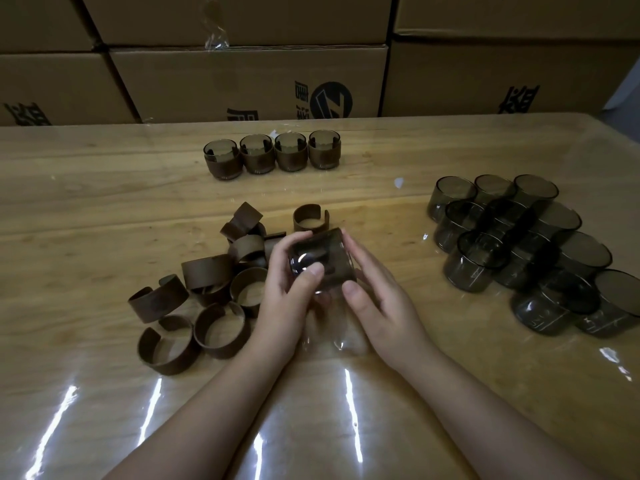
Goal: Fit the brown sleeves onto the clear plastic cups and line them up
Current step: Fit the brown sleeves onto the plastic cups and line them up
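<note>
Both hands hold one smoky clear cup tilted on its side above the table, a brown sleeve wrapped around it. My left hand grips the cup's base end, thumb on the bottom. My right hand grips the sleeve end, thumb under it. A pile of loose brown sleeves lies to the left. A cluster of bare cups stands at the right. Several sleeved cups stand in a row at the back.
The wooden table is covered with glossy clear film. Stacked cardboard boxes form a wall along its far edge. One loose sleeve stands just behind my hands.
</note>
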A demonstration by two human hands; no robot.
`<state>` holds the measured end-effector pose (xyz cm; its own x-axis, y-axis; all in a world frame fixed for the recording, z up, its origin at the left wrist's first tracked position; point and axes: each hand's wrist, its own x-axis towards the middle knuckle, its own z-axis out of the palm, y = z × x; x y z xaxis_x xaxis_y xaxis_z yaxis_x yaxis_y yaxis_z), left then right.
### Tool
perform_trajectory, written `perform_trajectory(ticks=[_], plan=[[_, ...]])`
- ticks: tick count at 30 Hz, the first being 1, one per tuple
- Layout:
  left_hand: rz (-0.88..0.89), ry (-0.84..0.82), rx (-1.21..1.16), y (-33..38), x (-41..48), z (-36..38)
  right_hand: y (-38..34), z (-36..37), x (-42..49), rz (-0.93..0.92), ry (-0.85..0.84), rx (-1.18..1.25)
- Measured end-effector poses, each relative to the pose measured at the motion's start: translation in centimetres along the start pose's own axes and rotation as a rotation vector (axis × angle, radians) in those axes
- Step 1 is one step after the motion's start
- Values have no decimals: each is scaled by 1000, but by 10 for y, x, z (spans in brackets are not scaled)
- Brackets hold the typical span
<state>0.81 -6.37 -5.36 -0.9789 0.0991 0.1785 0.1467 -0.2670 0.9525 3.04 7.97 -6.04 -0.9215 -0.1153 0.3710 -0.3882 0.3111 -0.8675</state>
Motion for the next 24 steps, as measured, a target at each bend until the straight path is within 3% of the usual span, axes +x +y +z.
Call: perform_trajectory(ticks=[9, 16, 24], plan=[[-7, 89, -124, -3, 4, -3, -2, 2, 0, -30, -8, 4], [37, 70, 23, -7, 4, -3, -5, -2, -3, -44, 44, 87], [-36, 45, 62, -8, 4, -1, -7, -4, -2, -2, 121, 187]])
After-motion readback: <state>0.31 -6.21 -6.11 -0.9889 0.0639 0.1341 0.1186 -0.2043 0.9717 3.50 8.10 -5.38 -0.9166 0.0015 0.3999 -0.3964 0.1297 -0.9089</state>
